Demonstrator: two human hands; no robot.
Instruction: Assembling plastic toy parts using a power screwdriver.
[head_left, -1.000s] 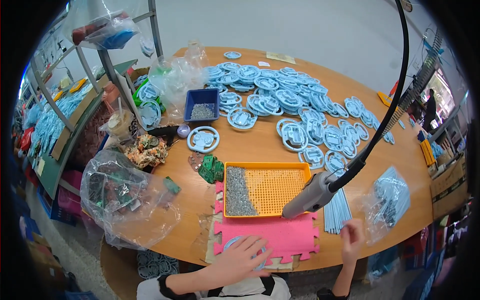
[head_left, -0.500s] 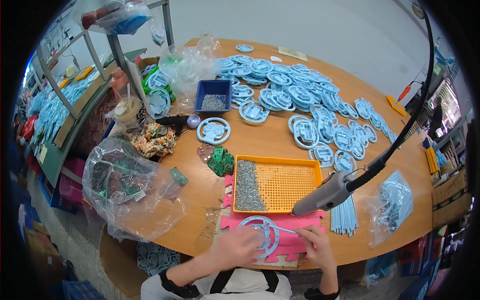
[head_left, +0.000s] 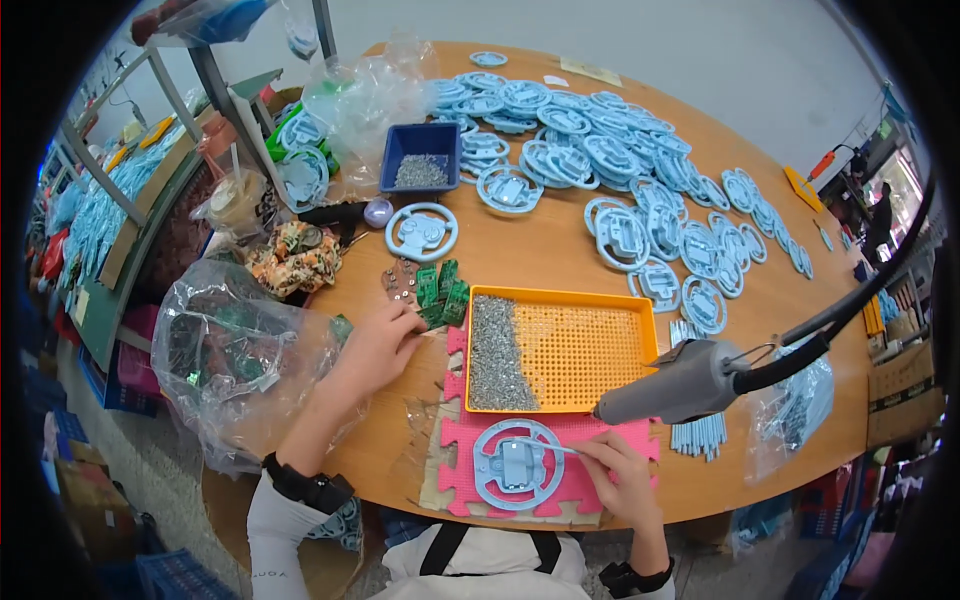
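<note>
A light blue toy steering wheel (head_left: 517, 465) lies with its hollow side up on the pink foam mat (head_left: 462, 440). My right hand (head_left: 622, 478) is closed on a thin light blue plastic rod (head_left: 560, 448), whose far end reaches over the wheel's middle. My left hand (head_left: 378, 345) is away from the wheel, its fingers bent but apart, close to the small green circuit boards (head_left: 440, 292). Small round metal parts (head_left: 400, 280) lie beside those boards. Whether my left fingertips touch a board is hard to see.
A yellow tray (head_left: 590, 350) holds screws along its left side. A grey electric screwdriver (head_left: 670, 385) hangs over its right corner. More rods (head_left: 698, 435), a blue screw bin (head_left: 420, 160), clear bags (head_left: 240, 360) and a big heap of light blue wheels (head_left: 610, 150) surround the mat.
My left hand has left the wheel and moved forward and left to the green boards. My right hand keeps the rod at the wheel. The view has shifted slightly.
</note>
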